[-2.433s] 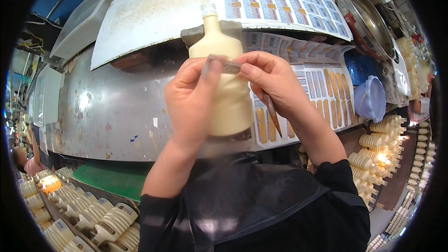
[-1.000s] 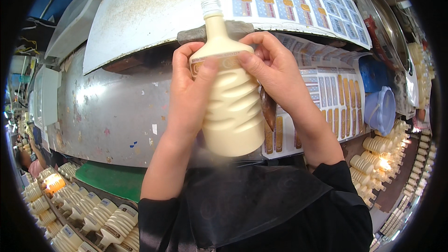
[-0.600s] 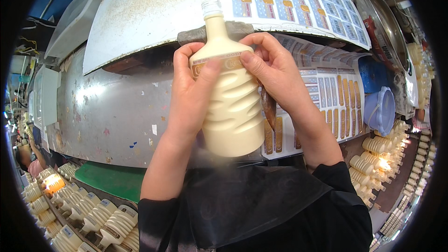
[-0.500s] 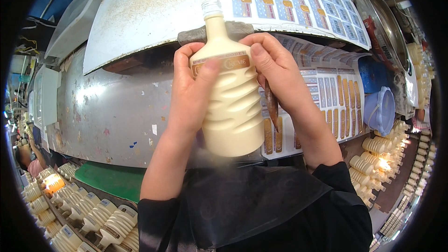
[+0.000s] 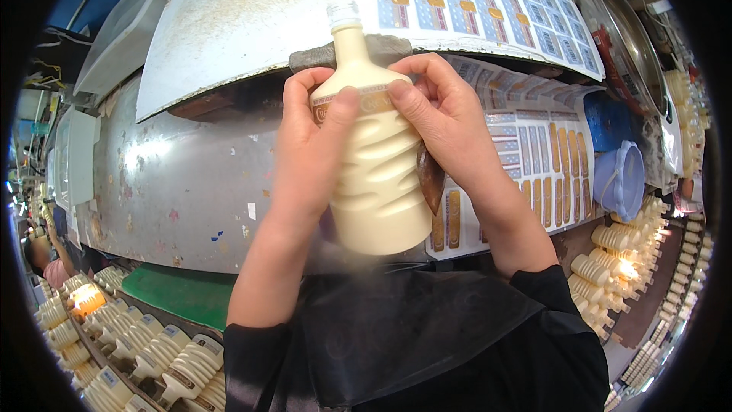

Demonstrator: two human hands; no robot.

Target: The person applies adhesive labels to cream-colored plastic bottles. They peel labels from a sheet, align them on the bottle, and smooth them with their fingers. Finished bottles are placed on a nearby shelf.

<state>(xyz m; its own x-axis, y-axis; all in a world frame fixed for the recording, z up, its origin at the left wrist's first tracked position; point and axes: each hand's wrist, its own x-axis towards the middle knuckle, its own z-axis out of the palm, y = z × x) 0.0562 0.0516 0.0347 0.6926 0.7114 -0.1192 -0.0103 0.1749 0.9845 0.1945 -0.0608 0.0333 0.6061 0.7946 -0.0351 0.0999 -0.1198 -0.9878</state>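
Left hand (image 5: 309,137) on one shoulder of the cream bottle (image 5: 381,191), right hand (image 5: 457,130) on the other, fingers (image 5: 408,101) curled partly closed around its sides! The bottle sits squarely between them, neck pointing away. Both thumbs rest on a brown label (image 5: 371,101). Below the right fingers juts a brown pointed tool (image 5: 431,181); right of them, printed sheets (image 5: 535,145) lie on the counter (image 5: 168,183).

Pale cream bottle (image 5: 377,175) with gold-brown label (image 5: 372,102)
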